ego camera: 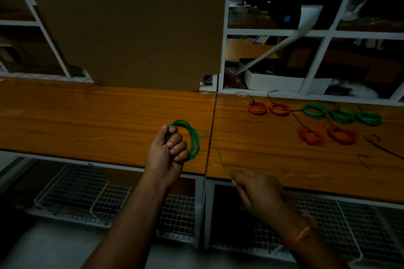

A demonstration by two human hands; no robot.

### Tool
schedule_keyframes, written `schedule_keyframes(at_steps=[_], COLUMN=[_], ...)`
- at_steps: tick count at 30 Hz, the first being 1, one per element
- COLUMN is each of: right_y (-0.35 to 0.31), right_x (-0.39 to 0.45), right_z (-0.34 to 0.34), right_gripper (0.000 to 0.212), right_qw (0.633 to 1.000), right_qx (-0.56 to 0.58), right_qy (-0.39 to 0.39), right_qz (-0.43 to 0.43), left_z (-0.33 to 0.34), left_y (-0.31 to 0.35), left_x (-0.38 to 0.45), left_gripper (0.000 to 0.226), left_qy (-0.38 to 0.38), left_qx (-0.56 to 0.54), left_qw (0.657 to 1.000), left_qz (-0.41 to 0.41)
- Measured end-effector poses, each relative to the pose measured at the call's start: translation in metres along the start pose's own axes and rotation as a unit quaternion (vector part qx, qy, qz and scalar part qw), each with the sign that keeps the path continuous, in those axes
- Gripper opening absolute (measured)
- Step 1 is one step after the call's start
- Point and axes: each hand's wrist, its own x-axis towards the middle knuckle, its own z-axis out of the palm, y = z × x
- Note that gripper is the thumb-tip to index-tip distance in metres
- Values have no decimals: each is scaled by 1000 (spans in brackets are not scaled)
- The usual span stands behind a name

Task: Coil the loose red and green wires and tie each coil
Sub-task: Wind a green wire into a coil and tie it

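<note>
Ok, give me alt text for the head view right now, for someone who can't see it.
The left hand grips a green wire coil over a wooden bench while the right hand pinches its loose tail. Four red coils and three green coils lie at far right.

The left half of the bench [87, 120] lies bare from its front edge back to a cardboard sheet [131, 28], which stands against the shelf frame [223, 50] and walls off the rear there. The left hand [166, 153] holds a green coil [193, 137] near the seam; from it a strand [220, 159] slants across to the right hand [260, 194], barring the gap between them. On the right half, red coils [279, 109] and green coils [341, 116] crowd the back, with black ties [371, 148] just beside them; the strip in front of them is bare.
</note>
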Motion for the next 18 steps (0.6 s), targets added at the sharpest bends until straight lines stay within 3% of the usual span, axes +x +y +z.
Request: schedule_keyframes(at_steps=[2,6,8,12,15,18], right_y=[-9,-27,-30,-40,-46,-46], right_x=[-8,-3,7,20,28,37], right_z=[5,9,3,-24,-40,-52], right_gripper=[23,11,6,34,30,24], right_qw=[999,993,984,980,980,978], right_qx=[-32,49,86,90,89,92], right_qy=[6,29,69,83,77,95], right_qz=[-15,-104,-142,-159,-160,-164], left_z=[-1,0,2,8,13,9], left_y=[3,-7,-15,-25,-28,-27], left_x=[0,-5,-11,-23,-29,-30], left_gripper=[33,33,31,31,31,32], left_qy=[11,0,-26,-104,-114,-130], left_qx=[11,126,227,371,442,448], left_qw=[1000,990,970,915,878,873], left_qz=[20,61,88,120,144,141])
